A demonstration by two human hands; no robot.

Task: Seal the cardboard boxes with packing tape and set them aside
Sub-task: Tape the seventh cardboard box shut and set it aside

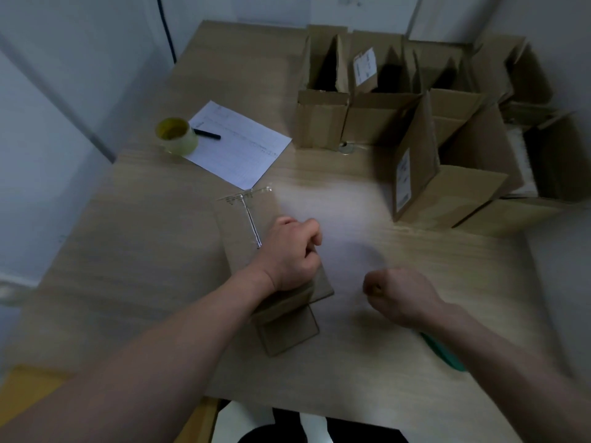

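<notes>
I find one flat cardboard box [246,231] taped along its seam at table centre, my left hand [292,254] curled over its right edge, my right hand [396,294] fisted and seemingly empty beside it, the open boxes [377,100] behind unsealed, tape roll [176,135] far left.

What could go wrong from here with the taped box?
1. The left hand grips only the right edge of the box; lifted that way, it may tilt or slip.
2. Clear tape sticks out past the box's far end and lies near the paper sheet; it could snag the sheet if the box slides forward.
3. The open boxes crowd the table's right side, so room for setting the box aside looks tight.
</notes>
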